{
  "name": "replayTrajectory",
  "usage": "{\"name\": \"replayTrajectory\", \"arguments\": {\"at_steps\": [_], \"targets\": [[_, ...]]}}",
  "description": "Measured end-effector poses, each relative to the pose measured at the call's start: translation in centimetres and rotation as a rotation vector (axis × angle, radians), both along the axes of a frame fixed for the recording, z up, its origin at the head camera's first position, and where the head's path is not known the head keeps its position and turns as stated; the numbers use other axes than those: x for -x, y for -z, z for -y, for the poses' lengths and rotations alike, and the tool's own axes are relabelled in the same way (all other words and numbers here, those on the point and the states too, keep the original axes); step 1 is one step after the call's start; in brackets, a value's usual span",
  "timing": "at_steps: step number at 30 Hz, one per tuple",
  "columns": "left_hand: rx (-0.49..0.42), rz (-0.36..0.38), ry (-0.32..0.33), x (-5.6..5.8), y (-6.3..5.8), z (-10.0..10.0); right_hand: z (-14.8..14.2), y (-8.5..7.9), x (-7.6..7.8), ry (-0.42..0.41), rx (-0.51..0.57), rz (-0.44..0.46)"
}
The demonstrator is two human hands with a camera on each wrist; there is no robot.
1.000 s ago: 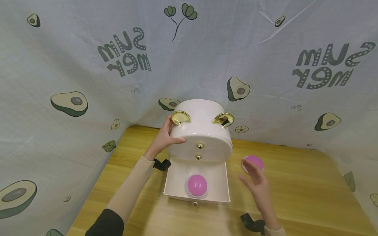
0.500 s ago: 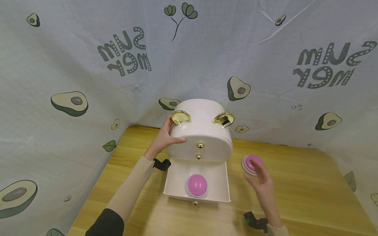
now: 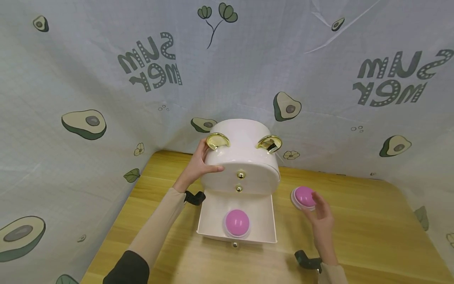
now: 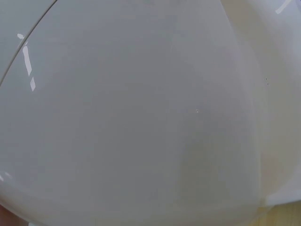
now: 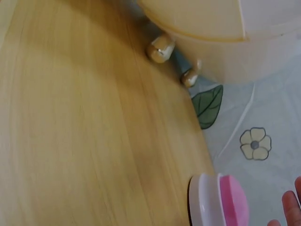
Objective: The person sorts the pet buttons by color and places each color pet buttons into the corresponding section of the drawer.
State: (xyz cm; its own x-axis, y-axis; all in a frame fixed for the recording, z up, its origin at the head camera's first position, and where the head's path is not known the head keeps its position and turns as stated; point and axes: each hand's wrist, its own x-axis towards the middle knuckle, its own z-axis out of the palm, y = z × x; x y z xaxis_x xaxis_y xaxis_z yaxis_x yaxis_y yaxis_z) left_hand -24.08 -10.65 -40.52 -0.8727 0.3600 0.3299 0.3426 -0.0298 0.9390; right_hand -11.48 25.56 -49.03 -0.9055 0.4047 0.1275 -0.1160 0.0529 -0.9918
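A white, rounded storage box (image 3: 244,132) with gold ear-shaped trims stands at the back of the table. My left hand (image 3: 198,167) grips its left side, thumb across the front edge and fingers behind the left ear. The lowest drawer (image 3: 214,209) is pulled out, and a pink dome on a white base (image 3: 237,223) sits inside it. On the table to the right lies a second pink dome on a white base (image 3: 304,196). Beside it is my right hand (image 3: 322,221), fingers apart and loosely bent, holding nothing. The left wrist view is filled by the box's glossy side (image 4: 131,113).
The wooden table (image 3: 354,225) ends at the back against a hanging cloth (image 3: 234,79) printed with avocados. Gold knobs (image 3: 241,174) line the box's front. In the right wrist view, small gold feet (image 5: 161,48) hold up the box. Each wrist wears a black mount.
My right hand has shifted to the right, uncovering more of the pink dome on the table. The left hand, box and drawer stay where they were.
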Motion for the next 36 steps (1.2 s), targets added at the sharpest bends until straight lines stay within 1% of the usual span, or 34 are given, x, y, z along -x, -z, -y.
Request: {"name": "replayTrajectory", "arguments": {"at_steps": [5, 8, 9, 14, 16, 17, 19, 24, 29, 32, 36], "targets": [[-0.006, 0.003, 0.006, 0.0, 0.0, 0.0, -0.6, 0.6, 0.3, 0.004, -0.014, 0.021], [0.002, 0.02, 0.002, -0.2, -0.3, 0.0, -1.0, 0.9, 0.6, 0.007, -0.018, 0.022], [0.003, 0.023, 0.002, -0.3, -0.5, 0.0, -1.2, 1.0, 0.6, 0.009, -0.024, 0.023], [0.009, 0.019, 0.006, -1.5, -2.2, -0.2, -1.8, 1.4, 1.0, 0.004, -0.085, 0.043], [0.008, 0.013, 0.007, -1.9, -2.6, -0.2, -2.0, 1.6, 1.1, -0.003, -0.098, 0.054], [0.009, 0.012, 0.007, -1.9, -2.6, -0.2, -2.1, 1.7, 1.1, -0.007, -0.105, 0.061], [0.005, 0.01, 0.005, -1.5, -2.1, -0.2, -2.3, 1.8, 1.2, -0.011, -0.097, 0.066], [-0.007, 0.013, 0.003, -0.3, -0.5, -0.1, -2.7, 2.0, 1.5, -0.02, -0.085, 0.082], [-0.018, -0.007, 0.004, -0.1, 0.0, -0.1, -3.1, 2.2, 1.7, -0.059, -0.14, 0.135], [-0.019, -0.013, 0.005, -0.1, 0.1, 0.0, -3.3, 2.3, 1.8, -0.091, -0.181, 0.177], [-0.004, 0.013, 0.004, -1.1, -1.5, -0.2, -3.6, 2.5, 1.9, -0.111, -0.208, 0.219]]}}
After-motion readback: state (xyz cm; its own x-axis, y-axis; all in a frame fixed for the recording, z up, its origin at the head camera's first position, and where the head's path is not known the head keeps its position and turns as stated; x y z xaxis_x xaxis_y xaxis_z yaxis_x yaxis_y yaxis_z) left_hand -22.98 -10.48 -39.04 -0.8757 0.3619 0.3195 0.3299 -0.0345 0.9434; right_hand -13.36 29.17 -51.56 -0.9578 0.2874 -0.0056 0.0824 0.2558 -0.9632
